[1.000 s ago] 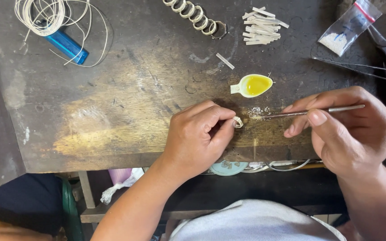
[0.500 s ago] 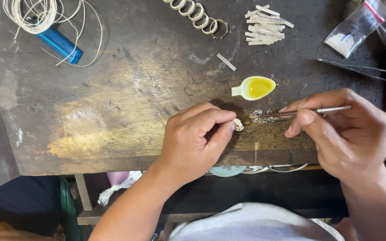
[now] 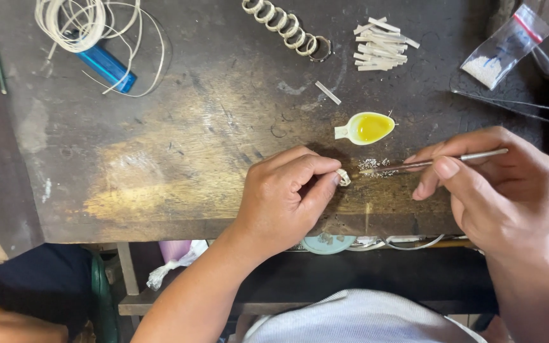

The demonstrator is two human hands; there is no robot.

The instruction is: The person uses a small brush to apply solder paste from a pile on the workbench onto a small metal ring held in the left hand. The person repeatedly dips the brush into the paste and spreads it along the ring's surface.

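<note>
The left hand (image 3: 284, 200) is pinching a small pale ring (image 3: 344, 177) between thumb and fingertips at the near edge of the workbench (image 3: 160, 159). The right hand (image 3: 490, 187) is gripping a thin metal pick (image 3: 436, 161), its tip lying just right of the ring, near the spoon of yellow liquid (image 3: 366, 127).

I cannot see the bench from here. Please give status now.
Left hand pinches small pale ring on bench. Right hand holds thin metal tool, tip beside ring. Nothing between them.
</note>
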